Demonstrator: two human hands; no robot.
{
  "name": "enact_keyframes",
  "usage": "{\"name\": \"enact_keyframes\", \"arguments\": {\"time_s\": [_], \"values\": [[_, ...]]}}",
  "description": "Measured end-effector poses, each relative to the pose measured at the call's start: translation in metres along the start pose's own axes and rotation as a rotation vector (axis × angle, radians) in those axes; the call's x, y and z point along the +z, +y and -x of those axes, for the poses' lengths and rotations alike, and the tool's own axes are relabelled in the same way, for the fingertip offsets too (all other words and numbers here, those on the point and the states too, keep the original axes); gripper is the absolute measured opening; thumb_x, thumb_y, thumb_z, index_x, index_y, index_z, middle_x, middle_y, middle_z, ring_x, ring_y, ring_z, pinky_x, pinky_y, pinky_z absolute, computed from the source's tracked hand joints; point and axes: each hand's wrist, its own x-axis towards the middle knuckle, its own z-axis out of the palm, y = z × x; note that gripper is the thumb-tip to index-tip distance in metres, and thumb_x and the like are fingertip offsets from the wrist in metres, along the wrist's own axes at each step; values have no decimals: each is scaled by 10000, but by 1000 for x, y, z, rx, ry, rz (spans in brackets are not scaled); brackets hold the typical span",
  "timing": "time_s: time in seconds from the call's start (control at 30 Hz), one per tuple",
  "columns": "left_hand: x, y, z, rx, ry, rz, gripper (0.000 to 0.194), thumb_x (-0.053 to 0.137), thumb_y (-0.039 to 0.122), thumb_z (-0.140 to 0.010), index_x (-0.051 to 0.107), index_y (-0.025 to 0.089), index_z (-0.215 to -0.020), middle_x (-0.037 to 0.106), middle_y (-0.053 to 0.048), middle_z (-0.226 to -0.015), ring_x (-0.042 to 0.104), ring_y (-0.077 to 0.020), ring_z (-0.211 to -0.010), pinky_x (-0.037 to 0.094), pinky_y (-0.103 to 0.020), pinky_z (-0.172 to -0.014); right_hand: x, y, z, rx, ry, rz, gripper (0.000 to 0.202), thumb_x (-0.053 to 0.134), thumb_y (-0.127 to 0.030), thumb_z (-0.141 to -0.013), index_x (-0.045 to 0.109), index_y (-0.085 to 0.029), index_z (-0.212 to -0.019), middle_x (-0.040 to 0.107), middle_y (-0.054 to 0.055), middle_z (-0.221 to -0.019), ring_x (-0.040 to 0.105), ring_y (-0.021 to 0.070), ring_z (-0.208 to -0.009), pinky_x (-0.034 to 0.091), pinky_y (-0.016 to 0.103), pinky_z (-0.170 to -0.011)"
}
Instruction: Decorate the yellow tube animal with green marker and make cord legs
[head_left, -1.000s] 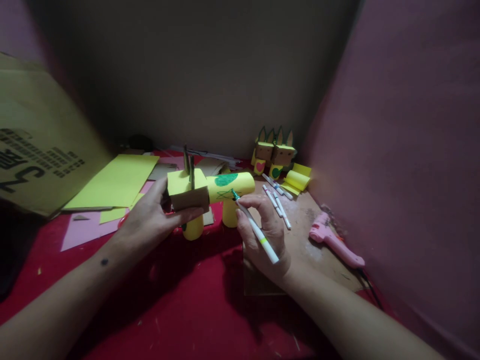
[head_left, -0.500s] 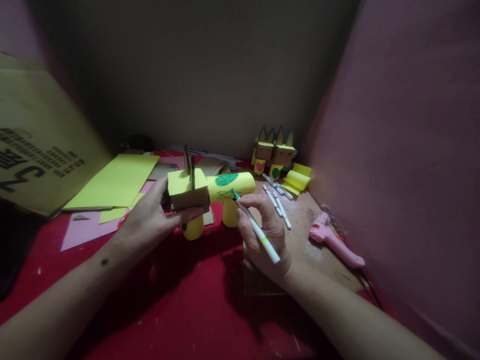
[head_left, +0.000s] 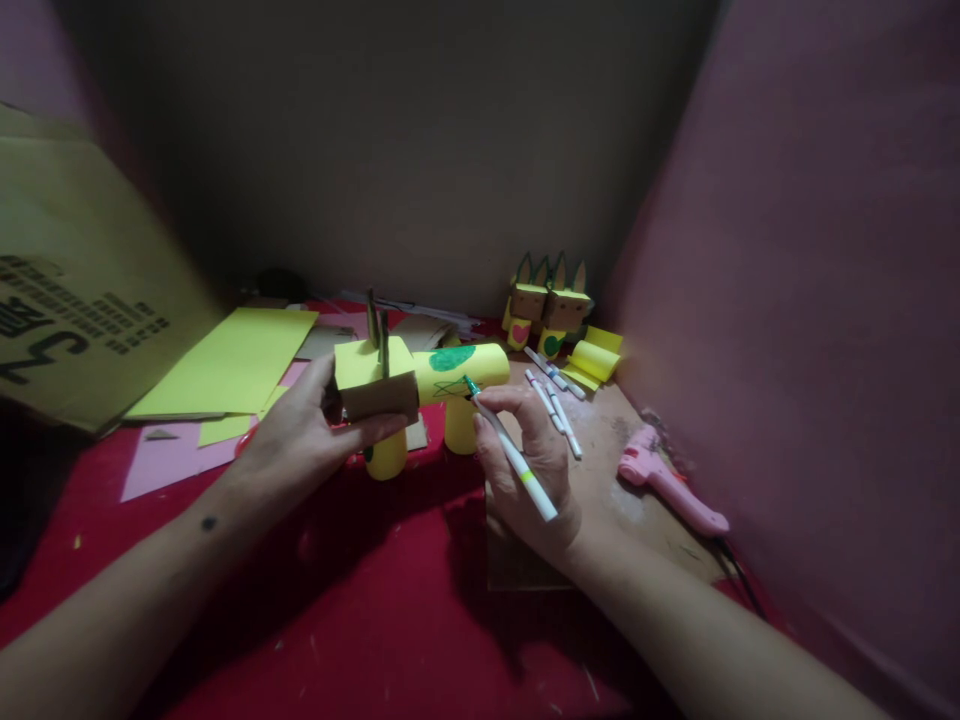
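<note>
My left hand point(head_left: 315, 425) is closed around the boxy head of a yellow paper animal figure point(head_left: 375, 363), its thumb along the lower front edge. The figure has a tube body, tube legs and upright pieces on its head. A filled green patch marks the top of the body, and a green outline lies on its near side. My right hand point(head_left: 529, 465) pinches a white marker pen point(head_left: 517, 462) with a green tip, which meets the body at that outline.
Several white markers point(head_left: 559, 410) lie on a cardboard board point(head_left: 600, 500), with a pink glue gun point(head_left: 667, 480) at right. Two finished-looking box-headed figures point(head_left: 551, 305) stand behind, beside curled yellow paper point(head_left: 596, 358). Yellow sheets point(head_left: 232, 360) and a large carton point(head_left: 75, 270) are at left.
The marker tip has shifted very slightly left along the green outline, and the pen's rear end has risen a little. My left hand and the figure stay almost in place.
</note>
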Motion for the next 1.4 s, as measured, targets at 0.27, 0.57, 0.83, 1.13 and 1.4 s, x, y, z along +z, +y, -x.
{"name": "enact_keyframes", "arguments": {"time_s": [0.27, 0.57, 0.83, 1.13, 1.4], "values": [[0, 2, -1, -15, -10, 31, 659, 832, 423, -621, 566, 179, -1172, 704, -70, -1010, 670, -260, -902, 544, -326, -747, 0, 0, 1, -8, -6, -24, 177, 560, -129, -927, 579, -251, -1053, 656, 37, -972, 644, 205, -936, 536, 399, -851], [1, -3, 0, 14, -7, 26, 642, 836, 420, -643, 573, 181, -1178, 705, -64, -1010, 672, -251, -893, 545, -324, -745, 0, 0, 1, -12, 1, -3, 183, 564, -128, -924, 584, -250, -1058, 654, 33, -961, 646, 200, -920, 541, 389, -836], [0, 0, -1, 7, -4, 3, 649, 820, 427, -627, 585, 172, -1177, 703, -76, -1031, 660, -262, -918, 544, -343, -767, 0, 1, -1, -33, 21, 16, 172, 563, -133, -929, 584, -247, -1056, 657, 30, -950, 642, 198, -895, 544, 382, -806], [0, 1, -1, -9, -1, -7, 674, 821, 477, -613, 587, 166, -1164, 692, -65, -988, 647, -242, -875, 537, -327, -744, 0, 2, 1, -31, 13, 7, 189, 565, -125, -923, 583, -246, -1066, 658, 35, -960, 645, 202, -915, 547, 393, -820], [0, 2, 0, -21, 5, 7, 667, 828, 481, -602, 591, 173, -1144, 705, -66, -965, 652, -239, -844, 542, -334, -733, 1, -1, 1, -30, -1, -23, 166, 562, -124, -927, 585, -240, -1045, 657, 34, -957, 643, 193, -912, 543, 388, -840]]}}
